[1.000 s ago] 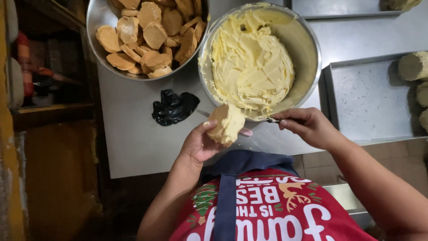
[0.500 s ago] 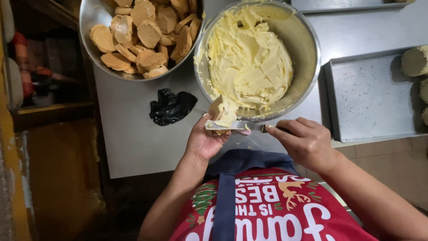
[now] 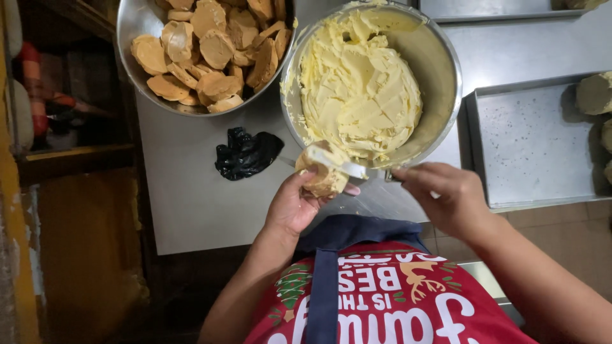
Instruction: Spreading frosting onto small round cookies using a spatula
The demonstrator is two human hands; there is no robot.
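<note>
Yellow, soft butter fills the big steel butter bowl (image 3: 440, 70), and everything else here sits around that bowl. Just below its near rim, the left hand (image 3: 294, 207) cups a small round bread piece (image 3: 324, 179) in its palm, fingers curled up under it. So the left grip is closed on the bread. The bread almost touches the bowl's rim.

The right hand (image 3: 443, 197) is to the right of the bread, also just below the bowl. Its grip is clenched on the handle of a knife (image 3: 347, 168). The blade lies flat and long, pointing left from the right hand, across the top of the bread. There is pale butter on the blade and on the bread. The right hand is the one nearer the butter.

Left of the butter bowl sits another steel bowl (image 3: 131, 25), full of brown bread slices (image 3: 210, 48). Below that bowl, on the grey surface (image 3: 185, 197), lies a crumpled black bag (image 3: 245, 153). Right of the butter bowl is a flat metal tray (image 3: 529, 146) with a few round pieces at its far edge. Nothing stands between the hands and the butter bowl. A red apron (image 3: 382, 299) shows at the bottom.
</note>
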